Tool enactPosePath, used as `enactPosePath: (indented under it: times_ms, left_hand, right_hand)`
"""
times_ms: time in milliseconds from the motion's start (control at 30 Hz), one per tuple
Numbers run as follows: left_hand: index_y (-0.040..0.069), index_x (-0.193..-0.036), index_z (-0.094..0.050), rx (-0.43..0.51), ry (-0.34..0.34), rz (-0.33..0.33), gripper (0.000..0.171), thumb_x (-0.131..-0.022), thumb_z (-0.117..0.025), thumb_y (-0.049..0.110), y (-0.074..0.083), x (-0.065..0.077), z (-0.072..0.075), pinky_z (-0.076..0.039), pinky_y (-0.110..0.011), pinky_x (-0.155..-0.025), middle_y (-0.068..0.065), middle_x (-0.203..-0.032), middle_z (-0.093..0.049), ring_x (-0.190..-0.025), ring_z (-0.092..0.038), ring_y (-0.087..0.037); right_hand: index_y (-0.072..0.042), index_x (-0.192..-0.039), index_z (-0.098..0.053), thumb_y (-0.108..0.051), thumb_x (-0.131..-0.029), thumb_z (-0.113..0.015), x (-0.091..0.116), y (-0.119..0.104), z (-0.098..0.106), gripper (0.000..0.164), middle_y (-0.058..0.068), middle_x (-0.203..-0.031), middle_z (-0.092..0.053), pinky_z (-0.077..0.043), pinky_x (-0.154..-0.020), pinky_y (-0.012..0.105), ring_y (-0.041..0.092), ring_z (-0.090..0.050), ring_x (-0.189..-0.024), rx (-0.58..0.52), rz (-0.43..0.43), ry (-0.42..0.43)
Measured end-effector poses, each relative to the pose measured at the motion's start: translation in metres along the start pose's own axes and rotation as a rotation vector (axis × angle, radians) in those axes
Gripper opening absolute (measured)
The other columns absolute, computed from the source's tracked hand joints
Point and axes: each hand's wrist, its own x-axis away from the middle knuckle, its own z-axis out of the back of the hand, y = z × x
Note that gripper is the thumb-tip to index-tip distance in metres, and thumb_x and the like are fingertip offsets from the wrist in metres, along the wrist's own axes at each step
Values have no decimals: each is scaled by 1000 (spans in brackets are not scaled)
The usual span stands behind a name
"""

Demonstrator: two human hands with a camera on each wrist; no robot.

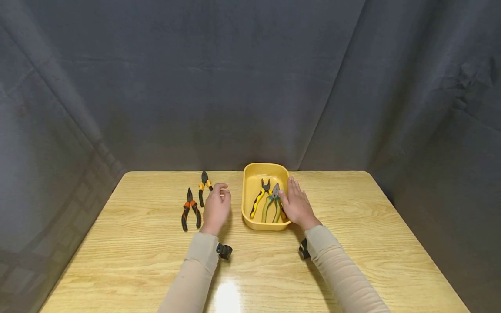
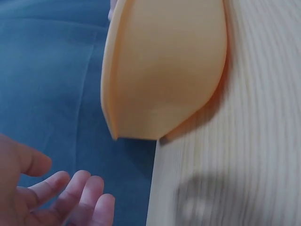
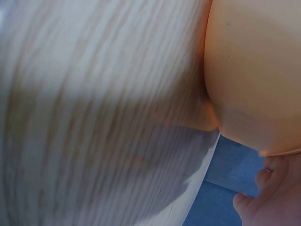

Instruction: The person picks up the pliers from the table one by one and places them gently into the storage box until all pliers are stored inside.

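Observation:
A yellow plastic tray (image 1: 266, 168) stands near the table's far edge in the head view. Inside it lie pliers with yellow-and-black handles (image 1: 256, 204) and pliers with olive-green handles (image 1: 265, 212), which overlap. My right hand (image 1: 299, 206) rests along the tray's right side, fingers straight and thumb over the rim. My left hand (image 1: 217, 210) is held apart from the tray, to its left, with loosely bent fingers and nothing in them. Left of that hand lie long-nose pliers with orange-and-black handles (image 1: 186, 217) and, farther back, pliers with yellow-and-black grips (image 1: 201, 193), partly hidden by the hand.
The wooden table (image 1: 129, 243) ends close behind the tray. Dark grey curtains (image 1: 195, 87) hang behind it and on both sides. In the left wrist view the tray's side wall (image 2: 169, 70) rises beside the table edge.

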Motion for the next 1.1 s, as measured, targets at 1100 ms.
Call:
enactPosePath:
  times_ms: [1100]
  left_hand:
    - [-5,-136,-52,-38,59,140,39,-102,-46,13,-37,1,43,-52,-52,-86,-25,-121,-61,-108,-63,-40]
  right_hand:
    - [2,-161,-3,-42,-112,-23,-2,3,-2,69,17,-169,-1,-8,-122,59,37,-4,-155,-1,7,-3]
